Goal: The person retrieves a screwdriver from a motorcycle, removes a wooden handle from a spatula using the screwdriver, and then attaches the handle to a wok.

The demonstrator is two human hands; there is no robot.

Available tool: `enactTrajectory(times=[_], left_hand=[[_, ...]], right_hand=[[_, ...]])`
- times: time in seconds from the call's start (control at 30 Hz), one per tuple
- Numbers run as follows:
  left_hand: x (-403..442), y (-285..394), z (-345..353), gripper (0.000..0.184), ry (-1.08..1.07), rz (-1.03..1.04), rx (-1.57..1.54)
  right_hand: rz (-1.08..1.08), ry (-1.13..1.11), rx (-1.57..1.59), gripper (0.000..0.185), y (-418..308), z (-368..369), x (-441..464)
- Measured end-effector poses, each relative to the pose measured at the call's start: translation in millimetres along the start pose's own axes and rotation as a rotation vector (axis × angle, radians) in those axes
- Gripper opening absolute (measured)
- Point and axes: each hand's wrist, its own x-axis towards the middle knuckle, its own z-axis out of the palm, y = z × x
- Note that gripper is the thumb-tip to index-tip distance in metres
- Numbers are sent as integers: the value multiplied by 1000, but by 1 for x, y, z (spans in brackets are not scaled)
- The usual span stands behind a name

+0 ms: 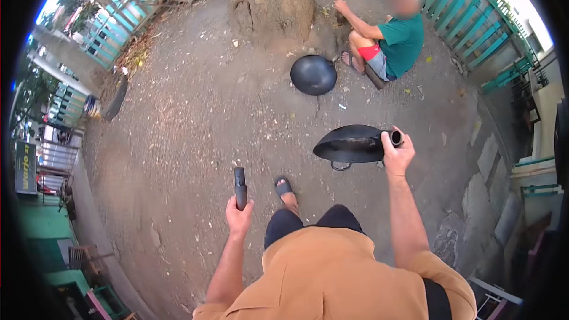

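Observation:
My right hand (399, 153) is wrapped round the short, hollow tube handle of a black wok (349, 143). The wok is tilted on its side above the ground, and a small loop handle shows at its lower edge. In front of my body, my left hand (239, 216) grips a short black cylindrical piece (240, 185) that points away from me; its exact kind I cannot make out. A second black wok (313, 75) lies on the dirt farther ahead, apart from both hands.
A person in a green shirt (402, 47) sits low beside the second wok, near a tree trunk (272, 6). Teal fences (468, 9) border the yard. Part of a tyre (116, 99) stands at the left, and broken concrete slabs (483, 195) lie along the right.

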Motion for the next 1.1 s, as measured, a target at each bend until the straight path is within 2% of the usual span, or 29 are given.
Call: enactTrajectory(times=[0.1,0.2,0.27,0.37,0.43,0.47,0.53,0.57,0.63,0.7,0.93,0.97,1.0,1.07,1.1], left_hand=[[71,26,-22,27,-148,-12,55],[133,28,-24,26,-218,83,229],[163,22,-24,26,-227,-113,139],[199,11,-6,19,-237,-135,89],[234,31,2,16,-279,-125,122],[243,48,10,19,-307,-192,59],[271,73,34,23,-340,-273,-6],[285,84,42,16,-357,-279,7],[316,113,63,16,-409,-350,-18],[352,127,91,16,-457,-337,-33],[464,112,241,19,-749,-438,-95],[474,101,261,21,-786,-408,-60],[481,91,278,24,-827,-236,-46],[493,75,308,24,-882,-107,92],[494,61,317,24,-890,-136,118]], right_hand=[[56,27,-83,33,-2,76,28],[131,44,-141,35,11,131,39],[158,54,-173,36,28,166,44],[153,69,-213,38,61,218,73],[123,20,-278,37,78,236,85],[107,-17,-317,37,85,242,87],[130,-19,-305,36,103,257,101],[138,-36,-327,36,110,260,105],[174,-71,-372,36,127,269,115],[251,-63,-396,36,149,282,122],[487,-73,-514,33,267,344,154],[502,-67,-514,33,290,354,157],[514,-93,-511,33,312,363,166],[598,-128,-465,33,351,380,175],[834,-158,-452,37,357,390,187]])
